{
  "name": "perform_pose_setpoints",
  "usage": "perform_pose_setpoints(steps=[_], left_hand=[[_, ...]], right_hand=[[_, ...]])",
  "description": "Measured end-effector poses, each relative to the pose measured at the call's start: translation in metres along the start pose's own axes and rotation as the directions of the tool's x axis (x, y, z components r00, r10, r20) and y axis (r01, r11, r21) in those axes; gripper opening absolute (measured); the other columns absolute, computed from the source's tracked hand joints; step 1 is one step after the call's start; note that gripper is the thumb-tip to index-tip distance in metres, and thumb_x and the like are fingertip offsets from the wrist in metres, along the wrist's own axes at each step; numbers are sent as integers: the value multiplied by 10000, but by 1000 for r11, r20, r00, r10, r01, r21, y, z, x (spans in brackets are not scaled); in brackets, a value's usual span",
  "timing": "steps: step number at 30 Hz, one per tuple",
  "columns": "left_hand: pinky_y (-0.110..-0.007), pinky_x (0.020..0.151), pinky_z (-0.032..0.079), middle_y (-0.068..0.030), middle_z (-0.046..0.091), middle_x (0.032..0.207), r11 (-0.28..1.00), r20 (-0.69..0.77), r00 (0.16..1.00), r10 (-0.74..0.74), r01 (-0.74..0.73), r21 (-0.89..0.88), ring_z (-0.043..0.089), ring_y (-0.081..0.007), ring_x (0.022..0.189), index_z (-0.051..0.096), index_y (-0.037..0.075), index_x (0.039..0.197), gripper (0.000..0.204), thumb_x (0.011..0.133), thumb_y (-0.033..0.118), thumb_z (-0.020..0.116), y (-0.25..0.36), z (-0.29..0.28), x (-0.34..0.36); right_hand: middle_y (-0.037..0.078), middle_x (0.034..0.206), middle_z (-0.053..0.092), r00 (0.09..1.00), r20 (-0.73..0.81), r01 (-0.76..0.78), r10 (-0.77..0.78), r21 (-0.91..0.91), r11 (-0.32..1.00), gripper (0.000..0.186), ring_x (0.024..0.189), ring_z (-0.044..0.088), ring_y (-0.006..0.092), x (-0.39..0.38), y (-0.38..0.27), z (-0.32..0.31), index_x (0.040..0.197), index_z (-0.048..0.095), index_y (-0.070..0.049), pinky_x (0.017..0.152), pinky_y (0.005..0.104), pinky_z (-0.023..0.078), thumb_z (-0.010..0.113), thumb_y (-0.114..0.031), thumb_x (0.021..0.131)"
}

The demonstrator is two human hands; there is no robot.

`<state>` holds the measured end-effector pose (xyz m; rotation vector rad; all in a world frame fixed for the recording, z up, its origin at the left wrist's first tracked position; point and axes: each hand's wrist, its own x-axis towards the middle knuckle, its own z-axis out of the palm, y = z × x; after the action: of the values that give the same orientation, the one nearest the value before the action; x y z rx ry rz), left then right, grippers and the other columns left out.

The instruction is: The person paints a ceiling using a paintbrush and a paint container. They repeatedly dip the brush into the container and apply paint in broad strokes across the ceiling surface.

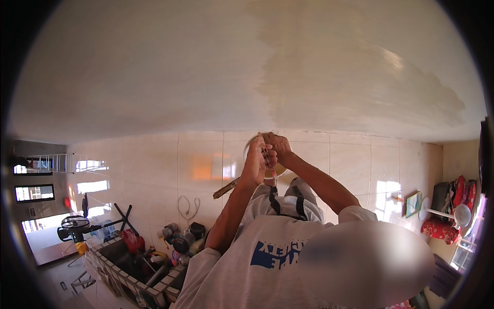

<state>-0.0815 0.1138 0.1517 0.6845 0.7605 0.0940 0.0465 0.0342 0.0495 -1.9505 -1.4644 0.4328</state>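
Near the middle of the view, against a pale tiled wall (170, 165), the person's two hands met around a round, pale, shallow dish-like fitting (280, 169) set on the tiles just under a cream painted surface (206, 67). Only its curved rim showed, as a light arc above and beside the fingers; the rest lay hidden behind the hands. The left hand (256, 166) was wrapped shut on a long tool (230, 186), whose brownish, slender handle end stuck out below the wrist. Its long axis ran on a slant, from lower left up toward the right and into the fist, so that its working end pointed toward the fitting, though the tip itself could not be seen. The right hand (278, 147) was curled and pressed on the fitting's upper edge, touching the left hand; whether it gripped the rim or only steadied it could not be told. A thin reddish piece (273, 177) hung just below the hands. Far lower left stood a crate (128, 280) crowded with tools and bottles.
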Motion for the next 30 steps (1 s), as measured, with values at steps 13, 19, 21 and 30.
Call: perform_pose_setpoints(steps=[13,19,21,30], left_hand=[[-329,672,461,-68,618,845,999,-48,999,22,-20,48,577,-180,711,592,96,1066,554,948,633,525,4,-8,-7],[-287,550,393,-36,594,745,997,-110,992,64,-58,59,520,-143,582,593,118,964,515,993,614,457,5,9,-8],[-282,512,376,-25,579,707,997,-110,992,63,-58,52,501,-135,538,590,127,929,512,1015,603,422,3,12,-8],[-302,581,424,-29,530,724,996,-48,995,87,-88,-33,510,-159,620,549,120,958,482,986,592,453,15,31,-8]], right_hand=[[144,822,732,846,-173,-366,504,500,785,258,760,737,258,-58,-42,-60,1027,707,15,654,366,572,701,-206,895],[110,978,731,736,-3,-262,677,921,289,341,862,744,214,-91,-32,-64,1133,646,27,699,333,591,645,-278,980],[112,1037,728,710,56,-202,702,971,127,345,890,743,223,-105,-23,-56,1166,627,4,717,340,595,641,-292,989],[61,1128,679,700,-128,305,703,943,-132,184,983,692,219,-111,-31,-144,1188,572,-140,737,386,586,602,-217,1023]])
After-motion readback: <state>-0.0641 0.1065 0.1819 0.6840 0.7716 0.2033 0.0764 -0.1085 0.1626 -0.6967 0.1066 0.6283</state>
